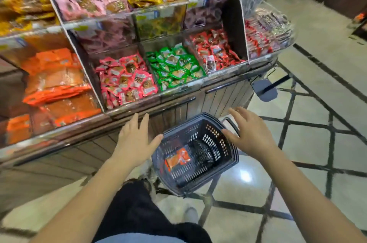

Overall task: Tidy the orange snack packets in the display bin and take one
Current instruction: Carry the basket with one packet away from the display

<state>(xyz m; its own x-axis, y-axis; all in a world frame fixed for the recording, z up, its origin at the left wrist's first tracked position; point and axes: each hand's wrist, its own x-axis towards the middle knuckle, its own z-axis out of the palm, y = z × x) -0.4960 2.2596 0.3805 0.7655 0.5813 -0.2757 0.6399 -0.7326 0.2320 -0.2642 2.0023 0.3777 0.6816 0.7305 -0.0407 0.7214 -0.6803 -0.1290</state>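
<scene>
In the head view, both arms reached forward over a dark plastic basket (213, 139) that sat low in front of the wooden-fronted shelf unit. The left hand (137, 141) was spread wide, fingers straight, holding nothing. Its thumb lay just beside the basket's near-left rim, though whether it touched could not be told. The right hand (250, 133) was equally wide and empty, fingers fanned. Its thumb reached across the basket's right edge, near the folded handle (230, 123).

One orange packet (177, 160) lay flat on the basket's bottom, towards its left side. The remaining orange snack packets (53, 80) were stacked in the display bin (90, 82) at the left of the lower shelf, in rough layered piles leaning towards the front. That bin was well apart from both hands.

To its right on the same tier were pink packets (125, 82), then green packets (174, 68), then red packets (214, 50), each in a separate clear compartment. A tiled floor (317, 103) with dark crossing lines spread out to the right.
</scene>
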